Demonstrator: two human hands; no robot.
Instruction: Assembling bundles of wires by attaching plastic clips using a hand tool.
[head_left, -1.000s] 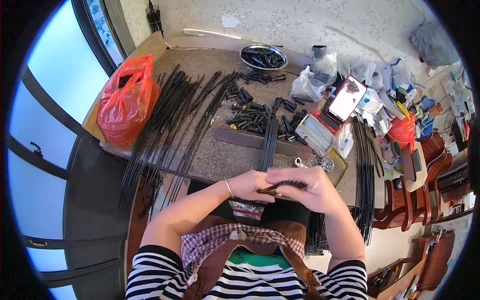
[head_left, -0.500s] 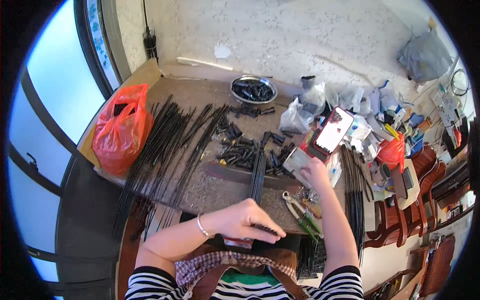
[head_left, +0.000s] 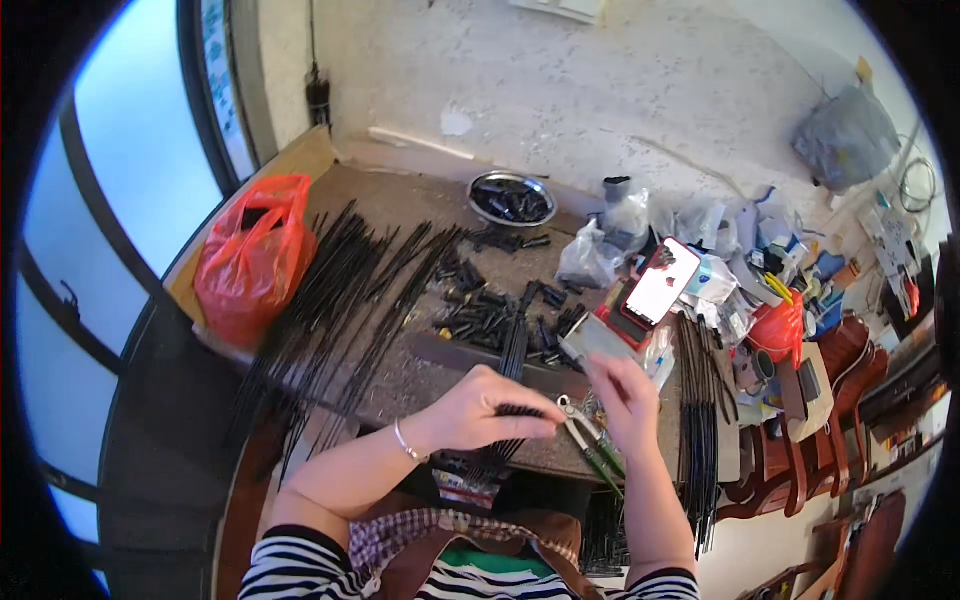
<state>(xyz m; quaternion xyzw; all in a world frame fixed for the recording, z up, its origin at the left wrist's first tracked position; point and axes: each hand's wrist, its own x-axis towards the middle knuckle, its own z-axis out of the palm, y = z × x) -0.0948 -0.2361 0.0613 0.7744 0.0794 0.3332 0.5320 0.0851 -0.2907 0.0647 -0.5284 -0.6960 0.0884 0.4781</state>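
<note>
Dark pieces [head_left: 520, 410] sit gripped in the left hand [head_left: 480, 409], lower centre; the right hand [head_left: 625, 398] curls near green-handled pliers [head_left: 596, 459], its hold unclear.

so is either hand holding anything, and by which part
Left hand: a dark, ridged piece between thumb and fingers, its gripped part unclear. Right hand: cannot tell whether anything is held.

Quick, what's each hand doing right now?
Left hand: closed around a bundle of black rods.
Right hand: fingers partly bent; can't tell whether it's pinching anything.
</note>
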